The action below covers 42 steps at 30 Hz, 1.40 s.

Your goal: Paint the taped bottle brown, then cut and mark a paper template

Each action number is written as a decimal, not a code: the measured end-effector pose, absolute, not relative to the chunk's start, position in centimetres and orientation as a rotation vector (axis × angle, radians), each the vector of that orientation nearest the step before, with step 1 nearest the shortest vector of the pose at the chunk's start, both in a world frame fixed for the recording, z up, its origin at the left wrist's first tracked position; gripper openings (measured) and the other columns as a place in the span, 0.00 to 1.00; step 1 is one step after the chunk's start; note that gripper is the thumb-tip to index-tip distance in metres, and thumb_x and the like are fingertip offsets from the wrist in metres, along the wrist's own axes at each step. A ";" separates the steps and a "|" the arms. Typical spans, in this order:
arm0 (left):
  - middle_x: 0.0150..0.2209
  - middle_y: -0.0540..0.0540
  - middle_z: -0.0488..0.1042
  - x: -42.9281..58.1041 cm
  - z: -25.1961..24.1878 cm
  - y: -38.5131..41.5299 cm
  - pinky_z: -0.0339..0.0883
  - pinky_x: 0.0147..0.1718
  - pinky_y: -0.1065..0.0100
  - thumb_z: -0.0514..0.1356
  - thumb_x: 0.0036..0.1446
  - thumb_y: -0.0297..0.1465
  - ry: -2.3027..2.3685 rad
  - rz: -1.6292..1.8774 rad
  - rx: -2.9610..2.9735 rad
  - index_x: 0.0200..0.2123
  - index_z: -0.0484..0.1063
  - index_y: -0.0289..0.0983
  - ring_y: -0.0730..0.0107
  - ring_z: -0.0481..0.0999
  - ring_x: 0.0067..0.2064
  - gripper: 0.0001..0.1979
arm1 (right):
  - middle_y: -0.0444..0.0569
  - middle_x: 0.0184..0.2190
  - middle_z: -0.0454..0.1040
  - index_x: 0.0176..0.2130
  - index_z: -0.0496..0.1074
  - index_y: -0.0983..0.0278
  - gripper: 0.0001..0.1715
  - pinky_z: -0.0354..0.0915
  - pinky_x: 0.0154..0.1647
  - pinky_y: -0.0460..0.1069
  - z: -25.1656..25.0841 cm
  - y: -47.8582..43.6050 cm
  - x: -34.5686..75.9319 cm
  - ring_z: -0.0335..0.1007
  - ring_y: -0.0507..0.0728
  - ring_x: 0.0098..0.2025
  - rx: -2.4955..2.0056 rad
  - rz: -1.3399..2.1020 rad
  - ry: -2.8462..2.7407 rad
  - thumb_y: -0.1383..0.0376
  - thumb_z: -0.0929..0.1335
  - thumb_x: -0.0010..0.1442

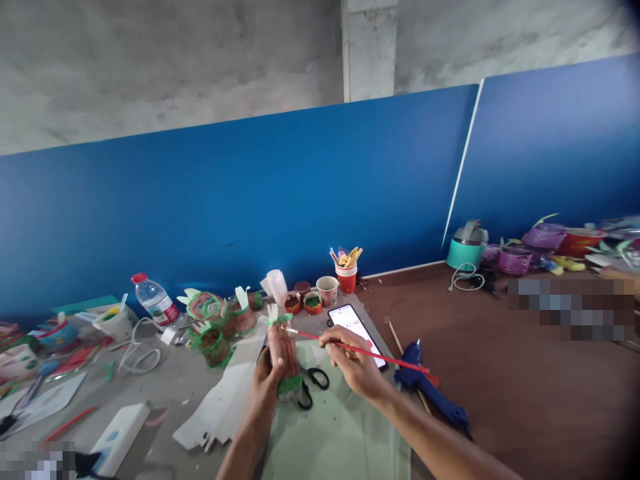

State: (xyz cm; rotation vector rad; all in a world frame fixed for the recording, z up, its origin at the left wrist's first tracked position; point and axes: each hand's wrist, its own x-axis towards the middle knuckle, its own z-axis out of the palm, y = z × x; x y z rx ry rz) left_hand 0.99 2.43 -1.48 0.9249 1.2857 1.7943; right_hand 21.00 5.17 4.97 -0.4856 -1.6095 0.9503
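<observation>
My left hand (269, 381) is wrapped round a small craft piece (286, 347), a brown-painted cylinder with green bands at top and bottom and a white paper cutout sticking up from it. In my right hand (353, 363) is a red-handled paintbrush (367, 350), pinched between the fingers. Its tip points left and meets or nearly meets the upper part of the brown piece. Behind my hands stand a cup of brown paint (293, 304) and a cup of green paint (313, 304). Black-handled scissors (317, 379) lie just right of the piece, their blades hidden.
A phone (353, 323) lies beyond my right hand, with a blue glue gun (435, 393) to its right. Similar green-edged pieces (213, 343), a water bottle (155, 300) and a white cable (137, 350) are at the left. A blue partition (280, 200) closes off the back.
</observation>
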 end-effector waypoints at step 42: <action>0.39 0.41 0.81 0.3 -0.1 2.0 0.72 0.44 0.63 0.66 0.49 0.36 0.944 1.719 0.449 0.41 0.77 0.32 0.58 0.80 0.43 0.18 | 0.47 0.28 0.72 0.33 0.72 0.62 0.09 0.63 0.30 0.47 4.9 4.3 20.4 0.67 0.53 0.30 -0.462 0.803 -1.732 0.70 0.62 0.59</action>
